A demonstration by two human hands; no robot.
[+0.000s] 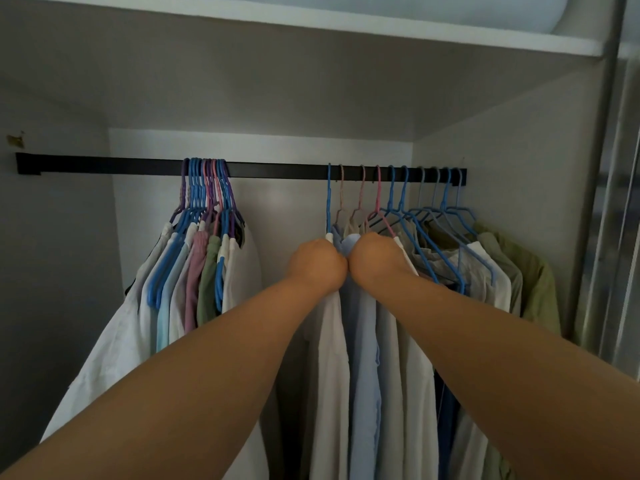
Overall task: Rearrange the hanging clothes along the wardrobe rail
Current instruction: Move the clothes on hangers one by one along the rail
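A black wardrobe rail (pixel 277 168) runs across the closet. A tight bunch of shirts (pixel 194 271) on blue, pink and purple hangers hangs left of centre. Right of centre a looser row of shirts (pixel 450 261) hangs on spaced hangers, ending with a green shirt (pixel 540 282) by the right wall. My left hand (pixel 317 263) is closed on the shoulder of a white shirt (pixel 332 358) on a blue hanger (pixel 329 202). My right hand (pixel 375 259) touches it and grips the neighbouring pale blue shirt (pixel 363 358) at the collar. Fingers are hidden behind the knuckles.
A bare stretch of rail (pixel 277 168) lies between the two groups of clothes. A white shelf (pixel 381 29) sits above. The wardrobe's right side wall (pixel 502 150) and a metal door frame (pixel 602 168) close the right side. The left wall (pixel 52 237) holds the rail's end bracket.
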